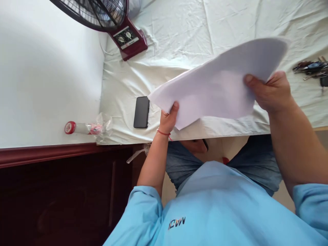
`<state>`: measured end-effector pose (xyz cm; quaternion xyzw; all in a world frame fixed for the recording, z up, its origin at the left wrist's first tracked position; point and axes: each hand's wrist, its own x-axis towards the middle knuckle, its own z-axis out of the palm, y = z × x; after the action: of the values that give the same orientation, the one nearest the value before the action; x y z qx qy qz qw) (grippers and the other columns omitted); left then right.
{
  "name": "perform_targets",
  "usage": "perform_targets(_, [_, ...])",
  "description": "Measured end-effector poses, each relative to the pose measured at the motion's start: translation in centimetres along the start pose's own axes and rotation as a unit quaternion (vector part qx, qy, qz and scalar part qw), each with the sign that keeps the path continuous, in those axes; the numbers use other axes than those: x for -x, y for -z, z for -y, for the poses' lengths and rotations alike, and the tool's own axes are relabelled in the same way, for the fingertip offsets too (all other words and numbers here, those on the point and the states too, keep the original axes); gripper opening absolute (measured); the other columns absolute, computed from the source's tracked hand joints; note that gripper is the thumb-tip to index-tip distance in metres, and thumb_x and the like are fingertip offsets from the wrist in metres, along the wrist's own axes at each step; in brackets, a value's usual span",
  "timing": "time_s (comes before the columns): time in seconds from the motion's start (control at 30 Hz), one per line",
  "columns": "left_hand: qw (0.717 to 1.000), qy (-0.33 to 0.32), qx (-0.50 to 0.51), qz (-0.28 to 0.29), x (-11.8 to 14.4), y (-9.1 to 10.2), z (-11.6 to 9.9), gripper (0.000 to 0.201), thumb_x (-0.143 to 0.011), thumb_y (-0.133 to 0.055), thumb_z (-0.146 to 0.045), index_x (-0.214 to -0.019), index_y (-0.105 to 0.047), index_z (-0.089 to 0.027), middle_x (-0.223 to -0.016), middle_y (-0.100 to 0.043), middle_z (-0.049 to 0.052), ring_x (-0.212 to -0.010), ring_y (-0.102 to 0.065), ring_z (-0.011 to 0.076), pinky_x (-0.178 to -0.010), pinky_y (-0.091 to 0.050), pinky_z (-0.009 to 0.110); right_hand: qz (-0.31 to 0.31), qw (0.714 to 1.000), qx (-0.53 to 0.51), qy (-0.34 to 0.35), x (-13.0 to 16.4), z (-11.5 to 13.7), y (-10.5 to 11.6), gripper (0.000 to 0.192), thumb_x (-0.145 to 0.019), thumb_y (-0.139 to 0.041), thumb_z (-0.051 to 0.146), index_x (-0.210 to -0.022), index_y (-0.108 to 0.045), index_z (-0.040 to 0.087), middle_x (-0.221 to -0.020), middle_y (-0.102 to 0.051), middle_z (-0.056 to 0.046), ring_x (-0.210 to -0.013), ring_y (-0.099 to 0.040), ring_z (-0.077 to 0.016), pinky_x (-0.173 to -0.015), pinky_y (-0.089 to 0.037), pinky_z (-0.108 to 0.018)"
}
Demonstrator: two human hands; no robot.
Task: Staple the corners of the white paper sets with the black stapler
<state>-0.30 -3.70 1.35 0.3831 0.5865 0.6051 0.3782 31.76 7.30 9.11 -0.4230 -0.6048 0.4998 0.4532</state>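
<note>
A stack of white paper sheets [215,85] is lifted off a table covered with a pale cloth [184,30]. My left hand [168,119] pinches the stack's near left corner, a red string around its wrist. My right hand [273,90] grips the stack's right side, thumb on top. The sheets bow upward and look blurred at the far right edge.
A black phone [141,112] lies on the cloth left of the paper. A dark red fan [112,20] stands at the back left. A plastic bottle with a red cap [84,128] lies by the cloth's edge. Keys [311,68] lie at the far right.
</note>
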Motion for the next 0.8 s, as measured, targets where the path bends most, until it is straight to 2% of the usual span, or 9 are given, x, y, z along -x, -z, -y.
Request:
perform_targets(0.17, [0.991, 0.105, 0.04, 0.071, 1.1, 0.4, -0.1, 0.063, -0.081, -0.087, -0.076, -0.111, -0.083, -0.021, -0.108, -0.086, 0.009, -0.112, -0.081, 0.0282, -0.1, -0.066, 0.042, 0.017, 0.975, 0.014, -0.22, 0.6, -1.2, 2.1, 0.056, -0.071, -0.08, 0.06, -0.095, -0.065, 0.012, -0.1, -0.067, -0.009, -0.069, -0.064, -0.0116, -0.059, -0.054, -0.023])
perform_targets(0.3, [0.994, 0.084, 0.054, 0.034, 0.9, 0.6, 1.0, 0.06, -0.083, -0.086, -0.076, -0.113, -0.08, -0.025, -0.09, -0.078, 0.001, -0.073, -0.07, 0.013, -0.067, -0.058, 0.026, 0.056, 0.948, 0.05, -0.309, 1.2, -3.2, 3.3, 0.053, -0.069, -0.08, 0.059, -0.084, -0.064, 0.01, -0.083, -0.065, -0.012, -0.053, -0.058, -0.0151, -0.043, -0.047, -0.026])
perform_targets(0.37, [0.997, 0.057, 0.045, 0.023, 0.6, 0.5, 1.4, 0.061, -0.087, -0.085, -0.072, -0.13, -0.076, -0.03, -0.101, -0.079, 0.001, -0.077, -0.07, 0.0116, -0.069, -0.058, 0.024, 0.067, 0.944, 0.06, -0.318, 1.5, -3.9, 3.5, 0.05, -0.071, -0.079, 0.057, -0.084, -0.065, 0.011, -0.082, -0.066, -0.013, -0.053, -0.059, -0.0164, -0.043, -0.046, -0.027])
perform_targets(0.43, [0.999, 0.009, 0.019, 0.026, 0.2, 0.4, 1.5, 0.059, -0.094, -0.081, -0.066, -0.142, -0.072, -0.034, -0.122, -0.081, 0.004, -0.1, -0.077, 0.0149, -0.089, -0.062, 0.027, 0.078, 0.942, 0.067, -0.321, 1.9, -4.4, 3.5, 0.049, -0.073, -0.076, 0.057, -0.088, -0.066, 0.012, -0.087, -0.067, -0.013, -0.056, -0.061, -0.0175, -0.045, -0.048, -0.027])
perform_targets(0.5, [0.998, -0.045, -0.037, 0.03, -0.2, 0.5, 1.4, 0.048, -0.101, -0.075, -0.057, -0.143, -0.074, -0.033, -0.139, -0.08, 0.006, -0.128, -0.074, 0.0191, -0.114, -0.057, 0.034, 0.092, 0.941, 0.076, -0.318, 2.1, -4.7, 3.6, 0.049, -0.073, -0.075, 0.058, -0.09, -0.067, 0.013, -0.09, -0.067, -0.014, -0.059, -0.063, -0.0187, -0.047, -0.049, -0.028])
perform_targets(0.57, [0.989, -0.09, -0.114, 0.038, -0.6, 0.6, 1.1, 0.036, -0.105, -0.071, -0.046, -0.135, -0.079, -0.029, -0.145, -0.079, 0.008, -0.142, -0.069, 0.0219, -0.126, -0.049, 0.039, 0.103, 0.942, 0.088, -0.308, 2.2, -5.2, 3.7, 0.051, -0.073, -0.073, 0.059, -0.092, -0.067, 0.013, -0.092, -0.067, -0.014, -0.061, -0.064, -0.0193, -0.049, -0.049, -0.028])
perform_targets(0.63, [0.975, -0.097, -0.192, 0.052, -0.9, 0.7, 0.9, 0.029, -0.105, -0.069, -0.037, -0.127, -0.082, -0.024, -0.138, -0.082, 0.01, -0.137, -0.072, 0.0233, -0.122, -0.052, 0.039, 0.101, 0.948, 0.105, -0.283, 2.3, -5.7, 3.8, 0.051, -0.075, -0.07, 0.059, -0.098, -0.067, 0.014, -0.093, -0.067, -0.012, -0.063, -0.063, -0.018, -0.051, -0.049, -0.027])
perform_targets(0.73, [0.959, -0.067, -0.272, 0.051, -1.0, 0.7, 0.8, 0.026, -0.103, -0.067, -0.03, -0.118, -0.085, -0.019, -0.119, -0.086, 0.011, -0.115, -0.078, 0.0236, -0.1, -0.059, 0.034, 0.066, 0.964, 0.144, -0.214, 2.5, -6.5, 3.7, 0.049, -0.082, -0.062, 0.06, -0.107, -0.065, 0.017, -0.091, -0.064, -0.007, -0.063, -0.056, -0.0114, -0.053, -0.044, -0.022])
perform_targets(0.8, [0.952, -0.056, -0.3, 0.033, -0.7, 0.6, 0.7, 0.024, -0.103, -0.067, -0.031, -0.111, -0.086, -0.019, -0.111, -0.086, 0.011, -0.105, -0.078, 0.0228, -0.093, -0.059, 0.032, 0.04, 0.969, 0.18, -0.163, 2.7, -6.7, 3.5, 0.045, -0.087, -0.057, 0.059, -0.102, -0.063, 0.017, -0.083, -0.058, -0.004, -0.062, -0.047, -0.0072, -0.052, -0.036, -0.018])
